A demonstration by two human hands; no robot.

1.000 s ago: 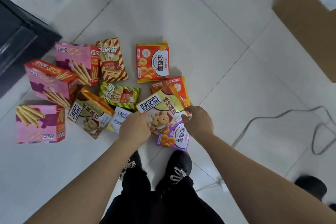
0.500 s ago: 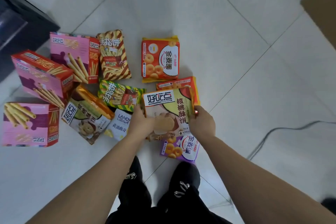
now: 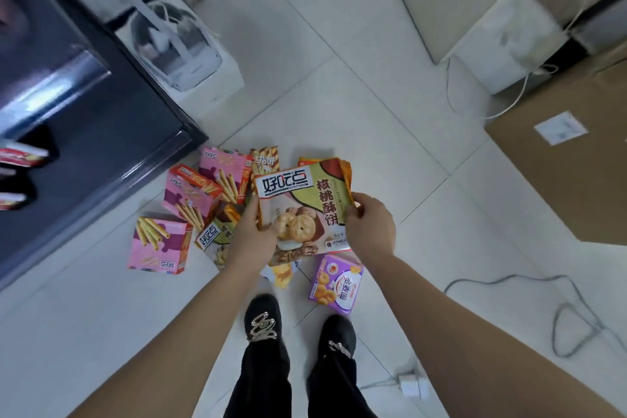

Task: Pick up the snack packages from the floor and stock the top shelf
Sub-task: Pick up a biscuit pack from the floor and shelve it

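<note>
Biscuit bag (image 3: 305, 195) above floor snacks (image 3: 157, 244), left hand (image 3: 251, 241) gripping 1 edge, right hand (image 3: 371, 231) pinching the other, perhaps 2 bags

**One camera, worn on my head, tipped down**

Single view, so no second one to overlap with. The lens sits at my head and faces forward and steeply down, wide angle. My forearms enter from the bottom corners. My left hand (image 3: 252, 241) and right hand (image 3: 369, 231) meet near centre, gripping the biscuit bag (image 3: 305, 200), which sits nearer the lens than the floor (image 3: 339, 105). My shoes (image 3: 263, 319) show below centre. A dark cabinet (image 3: 101, 119) fills the left edge, and a cardboard box (image 3: 559, 180) the right.
</note>
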